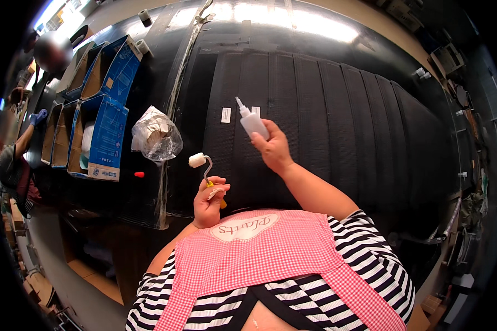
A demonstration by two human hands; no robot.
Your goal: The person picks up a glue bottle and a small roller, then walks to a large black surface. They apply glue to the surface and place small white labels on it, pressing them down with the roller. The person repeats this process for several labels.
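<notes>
My right hand (274, 146) is closed around a translucent white squeeze bottle (254, 124), its narrow nozzle tilted up and to the left. The bottle is over a large black ribbed sheet (309, 110), close to two small white labels, one a label (226, 115) just left of the nozzle. Nearer my body, my left hand (207, 205) grips a small paint roller by its yellow handle. The white roller head (196, 160) points up and left on a bent metal rod. A small pale scrap (215, 192) shows at the left fingers.
Left of the roller lies a crumpled clear plastic bag (156, 135) with something brownish inside. Farther left stand blue cardboard bins (106, 138). A small red cap (139, 174) rests on the black table. Another person's gloved hand (37, 117) is at the far left.
</notes>
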